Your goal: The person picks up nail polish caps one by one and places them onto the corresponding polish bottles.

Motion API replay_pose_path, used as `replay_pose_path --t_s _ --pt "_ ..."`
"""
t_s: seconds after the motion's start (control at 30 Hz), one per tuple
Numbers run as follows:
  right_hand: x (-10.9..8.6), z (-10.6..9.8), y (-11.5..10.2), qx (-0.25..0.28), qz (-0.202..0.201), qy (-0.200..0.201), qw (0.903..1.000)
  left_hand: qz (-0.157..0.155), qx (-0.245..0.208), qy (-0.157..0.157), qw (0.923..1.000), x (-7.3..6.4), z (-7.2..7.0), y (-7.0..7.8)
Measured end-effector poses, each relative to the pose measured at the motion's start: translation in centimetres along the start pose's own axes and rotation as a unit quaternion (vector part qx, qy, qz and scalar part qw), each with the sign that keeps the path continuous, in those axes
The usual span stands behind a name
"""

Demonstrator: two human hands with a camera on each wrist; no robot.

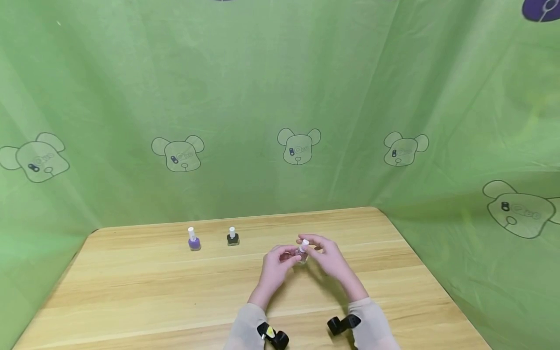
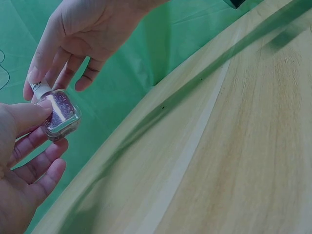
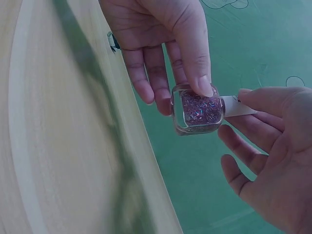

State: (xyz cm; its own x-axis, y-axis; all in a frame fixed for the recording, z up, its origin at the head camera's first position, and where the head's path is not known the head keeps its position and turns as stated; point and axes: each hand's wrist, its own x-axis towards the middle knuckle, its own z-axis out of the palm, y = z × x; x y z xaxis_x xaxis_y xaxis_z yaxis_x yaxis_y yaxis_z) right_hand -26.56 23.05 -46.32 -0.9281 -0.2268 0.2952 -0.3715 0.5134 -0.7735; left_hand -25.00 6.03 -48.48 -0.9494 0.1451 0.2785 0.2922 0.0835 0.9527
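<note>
Between both hands is a small glass nail polish bottle with pink-purple glitter inside and a white cap. My left hand pinches its glass body between thumb and fingers. The thumb and fingers of my right hand pinch the white cap, which sits on the bottle. In the left wrist view the glitter nail polish tilts, its base toward the lower right. Both hands are above the right-centre part of the wooden table.
A purple nail polish bottle and a black nail polish bottle stand toward the back left of the wooden table. Green curtains with printed bear heads hang behind and at both sides.
</note>
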Motion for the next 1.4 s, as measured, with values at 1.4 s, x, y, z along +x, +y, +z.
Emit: replay_pose_path --t_s 1.4 --pt "0.1 1.1 -0.1 -0.004 0.122 0.152 0.9808 0.009 -0.005 0.018 0.9998 0.5 1.1 -2.6"
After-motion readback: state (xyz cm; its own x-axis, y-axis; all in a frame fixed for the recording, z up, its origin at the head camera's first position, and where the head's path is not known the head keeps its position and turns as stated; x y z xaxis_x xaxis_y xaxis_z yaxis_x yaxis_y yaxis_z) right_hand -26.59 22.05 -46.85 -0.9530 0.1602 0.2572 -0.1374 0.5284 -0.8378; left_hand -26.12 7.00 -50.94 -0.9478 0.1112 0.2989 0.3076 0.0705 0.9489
